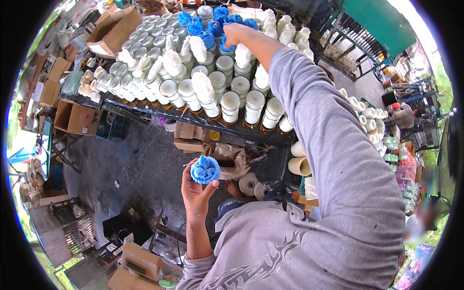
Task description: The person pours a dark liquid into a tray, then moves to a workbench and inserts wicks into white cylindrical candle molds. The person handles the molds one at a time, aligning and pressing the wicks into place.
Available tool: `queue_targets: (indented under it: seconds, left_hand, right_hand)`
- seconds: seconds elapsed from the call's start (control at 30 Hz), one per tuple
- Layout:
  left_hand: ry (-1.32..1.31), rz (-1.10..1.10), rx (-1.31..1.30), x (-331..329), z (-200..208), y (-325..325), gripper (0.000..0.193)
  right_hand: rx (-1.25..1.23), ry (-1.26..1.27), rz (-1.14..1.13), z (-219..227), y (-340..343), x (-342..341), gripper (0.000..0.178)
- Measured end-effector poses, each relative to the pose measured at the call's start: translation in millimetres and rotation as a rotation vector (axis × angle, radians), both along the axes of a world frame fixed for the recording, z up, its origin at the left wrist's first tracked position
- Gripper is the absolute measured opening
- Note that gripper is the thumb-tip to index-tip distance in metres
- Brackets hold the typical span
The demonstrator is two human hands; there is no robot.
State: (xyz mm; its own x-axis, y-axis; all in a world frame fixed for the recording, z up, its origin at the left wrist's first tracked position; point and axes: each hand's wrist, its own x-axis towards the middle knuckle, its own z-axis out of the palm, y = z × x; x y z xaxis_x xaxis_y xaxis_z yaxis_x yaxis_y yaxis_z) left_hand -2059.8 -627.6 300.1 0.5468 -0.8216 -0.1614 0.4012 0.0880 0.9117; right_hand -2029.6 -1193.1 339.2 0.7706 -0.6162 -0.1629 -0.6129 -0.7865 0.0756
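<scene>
- Your left hand holds a blue flower-shaped piece up in front of you, well below and apart from the table; the fingers are curled up around its underside and grip it.
- Judging by its ruffled, moulded petals and matte look, it is probably wax or a similar cast material: light, stiff, and brittle at the thin petal edges.
- Keep your hold low, on the base under the petals, as you have it now; pinching the frilled rim would likely chip or dent it.
- Your right hand is stretched far out over the table, closed on another blue flower piece at the top of a white cylinder candle in the back rows.
- That one sits among more blue flower toppers and white sculpted toppers, packed close together, so expect little room for your fingers between neighbours.
- The white cylinders stand touching or just beside one another in rows; they look solid and fairly heavy for their size, and smooth-sided, so a brush from your sleeve could nudge or tip one.
- Handle each flower with a light, even squeeze; a warm hand may soften fine detail if it is wax.
</scene>
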Motion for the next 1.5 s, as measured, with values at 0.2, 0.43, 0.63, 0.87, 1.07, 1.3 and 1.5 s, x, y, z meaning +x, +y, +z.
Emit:
queue_targets:
  seconds: [0.2,0.43,0.63,0.87,1.07,1.3,1.5]
  left_hand:
    - [0.01,-0.046,0.047,-1.8,-8.8,-4.0,0.079]
    - [-0.256,-0.285,-0.01,-29.2,-5.0,-88.7,0.079]
    - [-0.894,-0.287,-0.058,-69.4,-31.0,-223.3,0.081]
    - [-1.117,-0.24,-0.087,-93.5,-47.5,-280.4,0.077]
    - [-1.236,-0.208,-0.099,-103.4,-57.5,-277.4,0.079]
    - [-1.273,-0.275,-0.066,-98.1,-54.7,-286.2,0.082]
    - [-1.432,-0.222,-0.056,-97.0,-54.0,-284.7,0.088]
  right_hand:
    - [-0.196,-0.287,0.08,56.0,37.6,-57.4,0.061]
    - [-0.296,-0.748,0.106,113.2,188.1,-249.2,0.047]
    - [-0.047,-0.982,-0.459,64.3,356.7,-413.9,0.024]
    - [0.061,-0.992,-1.201,-52.4,523.9,-550.1,0.022]
    - [0.068,-1.094,-1.406,-73.5,575.6,-583.5,0.021]
    - [0.097,-1.116,-1.422,-81.2,582.4,-597.7,0.021]
    - [0.153,-1.166,-1.449,-94.1,595.5,-599.9,0.022]
